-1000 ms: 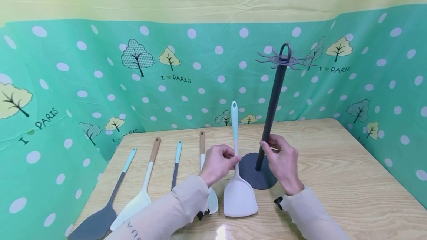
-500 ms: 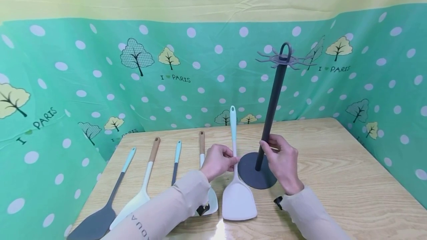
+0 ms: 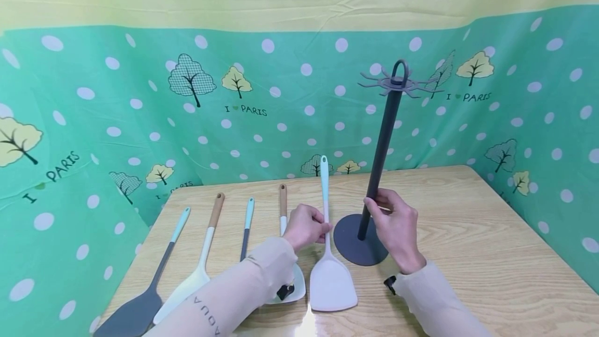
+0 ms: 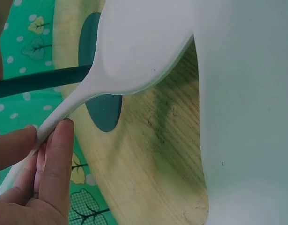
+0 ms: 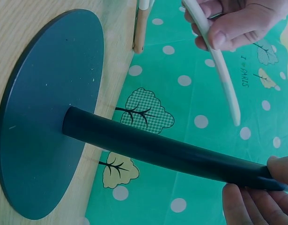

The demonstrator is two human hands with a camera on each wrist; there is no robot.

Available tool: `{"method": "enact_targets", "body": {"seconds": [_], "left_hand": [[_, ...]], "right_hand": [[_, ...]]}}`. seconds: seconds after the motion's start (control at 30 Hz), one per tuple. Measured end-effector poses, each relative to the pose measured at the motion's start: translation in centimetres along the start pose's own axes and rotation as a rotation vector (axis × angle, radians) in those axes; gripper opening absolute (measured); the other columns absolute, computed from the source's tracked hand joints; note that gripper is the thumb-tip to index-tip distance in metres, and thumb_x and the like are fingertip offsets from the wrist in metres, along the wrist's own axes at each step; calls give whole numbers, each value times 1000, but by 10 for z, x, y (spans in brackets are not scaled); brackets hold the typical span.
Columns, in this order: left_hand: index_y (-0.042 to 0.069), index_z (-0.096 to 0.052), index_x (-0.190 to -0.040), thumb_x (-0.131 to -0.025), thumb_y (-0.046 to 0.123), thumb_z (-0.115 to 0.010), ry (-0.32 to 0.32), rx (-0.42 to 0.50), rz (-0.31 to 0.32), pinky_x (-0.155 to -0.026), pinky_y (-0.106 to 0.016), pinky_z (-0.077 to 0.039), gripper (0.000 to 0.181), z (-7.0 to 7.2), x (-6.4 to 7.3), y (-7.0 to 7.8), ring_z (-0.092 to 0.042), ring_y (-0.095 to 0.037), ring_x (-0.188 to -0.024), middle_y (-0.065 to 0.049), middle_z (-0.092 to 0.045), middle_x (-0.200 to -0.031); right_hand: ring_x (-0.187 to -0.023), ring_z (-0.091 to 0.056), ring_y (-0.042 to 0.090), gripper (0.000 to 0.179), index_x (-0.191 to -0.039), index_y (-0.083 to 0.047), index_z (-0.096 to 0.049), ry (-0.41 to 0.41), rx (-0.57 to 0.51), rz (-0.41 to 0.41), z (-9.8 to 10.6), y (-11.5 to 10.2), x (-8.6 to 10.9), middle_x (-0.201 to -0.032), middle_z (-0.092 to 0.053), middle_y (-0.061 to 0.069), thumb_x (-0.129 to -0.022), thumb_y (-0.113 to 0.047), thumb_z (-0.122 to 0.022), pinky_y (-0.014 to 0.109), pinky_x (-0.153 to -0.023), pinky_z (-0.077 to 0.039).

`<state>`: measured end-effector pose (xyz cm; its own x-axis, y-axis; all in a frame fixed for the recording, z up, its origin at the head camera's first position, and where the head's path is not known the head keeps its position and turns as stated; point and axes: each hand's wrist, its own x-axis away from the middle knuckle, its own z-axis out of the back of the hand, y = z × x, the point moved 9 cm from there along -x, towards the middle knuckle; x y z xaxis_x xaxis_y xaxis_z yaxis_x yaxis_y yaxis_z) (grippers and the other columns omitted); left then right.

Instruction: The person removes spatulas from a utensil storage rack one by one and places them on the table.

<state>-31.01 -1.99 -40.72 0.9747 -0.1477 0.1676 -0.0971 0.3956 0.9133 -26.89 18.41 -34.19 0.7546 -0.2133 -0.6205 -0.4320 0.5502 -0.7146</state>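
Note:
My left hand (image 3: 305,227) pinches the white shaft of a turner (image 3: 333,284) with a broad pale blade and a light blue handle. In the left wrist view, thumb and fingers meet on that shaft, and the blade (image 4: 139,47) is off the tabletop. With my right hand (image 3: 398,225) I grip the lower pole of a dark utensil stand (image 3: 386,134), which has a round base and a ring of hooks (image 3: 399,85) on top. The hooks hold nothing. In the right wrist view the pole (image 5: 158,143) runs from the base into my fingers.
Left of my hands lie a grey turner (image 3: 140,306) with a blue handle, a white one (image 3: 198,274) with a brown handle, a grey-shafted utensil (image 3: 246,230) and a brown-handled utensil (image 3: 283,202). My left sleeve partly covers them. A patterned cloth (image 3: 299,103) surrounds the wooden table (image 3: 468,222).
The turner in my left hand has come down and slightly left, its handle tip now lower. My right hand and the stand have stayed in place.

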Motion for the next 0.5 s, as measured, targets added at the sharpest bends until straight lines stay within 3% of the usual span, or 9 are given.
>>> {"method": "enact_targets", "body": {"seconds": [0.5], "left_hand": [[0,-63,-69,-82,-1,-72,-9,-77,12,-57,-32,-58,15,0,-4,-10,-69,-26,-61,-11,-63,-68]], "right_hand": [[-81,-70,19,21,-104,-7,-68,0,-6,3,1,-1,0,-91,-72,6,-85,-15,-73,7,-70,-48]]}}
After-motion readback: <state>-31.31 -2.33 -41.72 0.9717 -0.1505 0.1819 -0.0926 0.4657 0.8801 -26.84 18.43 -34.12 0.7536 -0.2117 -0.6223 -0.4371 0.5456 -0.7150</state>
